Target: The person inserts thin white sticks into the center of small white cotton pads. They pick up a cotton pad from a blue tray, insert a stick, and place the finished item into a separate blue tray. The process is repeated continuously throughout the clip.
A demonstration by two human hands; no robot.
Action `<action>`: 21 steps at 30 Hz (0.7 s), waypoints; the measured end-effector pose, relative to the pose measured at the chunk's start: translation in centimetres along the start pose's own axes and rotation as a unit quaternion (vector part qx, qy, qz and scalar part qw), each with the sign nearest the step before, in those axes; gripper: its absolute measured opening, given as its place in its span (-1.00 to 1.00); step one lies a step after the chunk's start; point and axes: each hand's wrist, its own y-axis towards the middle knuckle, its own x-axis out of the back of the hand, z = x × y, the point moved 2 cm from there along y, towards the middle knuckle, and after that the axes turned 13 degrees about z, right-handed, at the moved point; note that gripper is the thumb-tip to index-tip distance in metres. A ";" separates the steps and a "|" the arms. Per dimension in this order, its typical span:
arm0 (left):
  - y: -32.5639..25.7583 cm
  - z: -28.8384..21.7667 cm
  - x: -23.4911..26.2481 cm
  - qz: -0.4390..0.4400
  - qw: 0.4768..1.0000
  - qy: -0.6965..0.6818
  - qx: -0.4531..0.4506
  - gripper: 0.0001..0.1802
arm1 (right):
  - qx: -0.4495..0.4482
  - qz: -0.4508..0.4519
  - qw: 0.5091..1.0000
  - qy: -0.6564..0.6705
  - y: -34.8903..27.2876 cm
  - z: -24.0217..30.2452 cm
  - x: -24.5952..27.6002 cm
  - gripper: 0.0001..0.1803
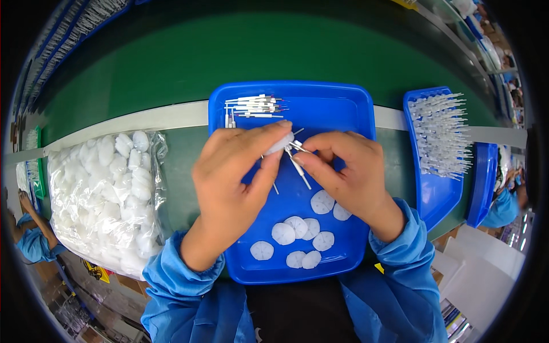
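Observation:
Above the blue tray [297, 273], my left hand [237, 163] pinches a white round disc [279, 144] between thumb and fingers. Several thin white sticks with metal shafts [297, 164] stick out around that disc. Close against it, my right hand [346, 166] is closed, thumb and forefinger on one thin metal-shafted stick [299, 147]. More such white sticks [257, 106] lie in a heap at the tray's far left. Several loose white discs [284, 233] with faint marks lie in the near half of the tray.
A clear plastic bag [106, 194] full of white discs lies at left. On the right, a blue bin [437, 197] bears rows of discs bristling with sticks [440, 134], with stacked blue trays [483, 177] beside it. Other people's blue sleeves [35, 243] show at the edges.

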 end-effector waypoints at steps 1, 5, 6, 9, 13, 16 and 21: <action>0.1 -0.2 0.0 0.003 0.999 0.037 -0.023 -0.57 | 0.003 -0.020 0.999 0.031 0.0 -0.2 -0.2 -0.83; 0.0 0.1 -0.4 -0.024 0.986 0.142 -0.086 -0.56 | -0.031 -0.056 0.992 0.107 0.2 -0.2 -1.3 -0.88; 0.0 0.0 -0.5 -0.021 0.986 0.147 -0.076 -0.56 | -0.051 -0.053 0.991 0.114 0.2 -0.2 -1.3 -0.89; -0.5 -0.5 -0.9 -0.013 0.988 0.150 -0.041 -0.57 | 0.033 -0.082 0.995 -0.050 0.4 -0.1 -1.2 -0.88; -1.0 -0.8 -0.9 0.006 0.993 0.113 0.017 -0.59 | 0.048 -0.082 0.993 -0.076 0.6 0.0 -1.3 -0.87; -0.8 -0.1 -0.6 0.014 0.997 -0.025 0.072 -0.57 | 0.038 -0.085 0.995 -0.045 0.6 0.0 -1.1 -0.86; -0.4 0.7 -0.4 0.016 0.985 -0.149 0.087 -0.50 | 0.075 -0.067 0.995 0.020 0.9 -0.3 -0.2 -0.75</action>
